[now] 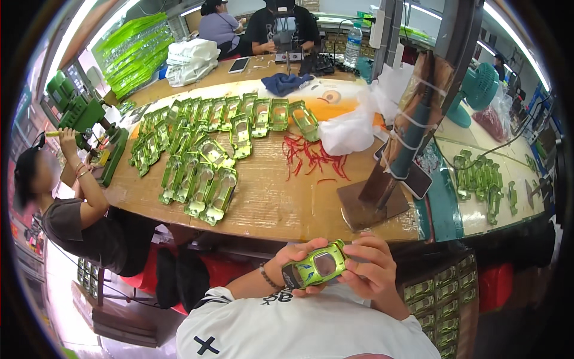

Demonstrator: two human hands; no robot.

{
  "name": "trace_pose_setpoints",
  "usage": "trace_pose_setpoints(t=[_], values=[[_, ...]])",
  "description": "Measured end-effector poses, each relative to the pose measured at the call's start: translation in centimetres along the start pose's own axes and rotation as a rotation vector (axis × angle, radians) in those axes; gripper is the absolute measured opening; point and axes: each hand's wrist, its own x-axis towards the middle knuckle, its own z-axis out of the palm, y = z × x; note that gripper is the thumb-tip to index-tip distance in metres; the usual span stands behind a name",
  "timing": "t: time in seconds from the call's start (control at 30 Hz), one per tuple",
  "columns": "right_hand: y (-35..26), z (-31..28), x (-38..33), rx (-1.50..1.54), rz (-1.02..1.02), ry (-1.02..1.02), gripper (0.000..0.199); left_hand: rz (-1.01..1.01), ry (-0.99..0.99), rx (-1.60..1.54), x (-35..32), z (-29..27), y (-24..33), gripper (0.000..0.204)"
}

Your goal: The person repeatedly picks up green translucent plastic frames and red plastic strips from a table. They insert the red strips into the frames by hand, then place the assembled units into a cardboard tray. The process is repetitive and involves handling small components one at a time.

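Observation:
Close to my chest, just off the table's near edge, I hold one shiny green toy car body shell [317, 266] with a dark window opening and blue-and-dark markings. My left hand [296, 250] grips its left side, fingers along the top and below. The fingers and thumb of my right hand [372, 268] close on its right end. On the table beyond, many similar green car shells [206, 152] lie in rows and a loose cluster. A heap of thin red strips [311, 157] is to their right.
A metal post on a base plate [371, 206] stands at the table's right, with a phone [415, 179] beside it. White plastic bags [350, 128] and a blue cloth [286, 84] lie farther back. At left, a person [84, 221] works a green press [75, 107]. Trays of shells [445, 293] sit lower right.

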Motion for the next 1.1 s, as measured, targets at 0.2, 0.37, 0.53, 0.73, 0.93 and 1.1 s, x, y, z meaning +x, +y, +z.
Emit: trace_pose_setpoints(t=[0.2, 0.37, 0.53, 0.73, 0.93, 1.1], values=[[-1.0, 1.2, -1.5, 0.014, 0.390, 0.099, 0.040, -0.103, 0.584, 1.114, 2.1, 5.2, 0.7, 0.056], [-0.8, 4.5, -3.5, 0.587, 0.546, 0.450, 0.049, 0.160, 0.686, 2.039, 3.9, 4.3, -2.3, 0.090], [-1.0, 4.7, -4.3, 0.702, 0.513, 0.570, 0.046, -0.009, 0.621, 2.264, 4.9, 4.9, -2.6, 0.102], [-0.4, 2.0, -4.8, 1.315, 1.033, 0.841, 0.033, -0.073, 0.642, 1.954, 4.3, 6.9, -0.4, 0.084], [1.7, -0.1, -3.4, 2.107, 1.084, 0.885, 0.044, 0.254, 0.835, 1.676, 5.3, 3.6, 1.1, 0.063], [2.9, 0.0, -2.2, 2.116, 1.150, 0.869, 0.044, 0.315, 0.700, 1.413, 7.3, 0.5, 2.9, 0.057]])
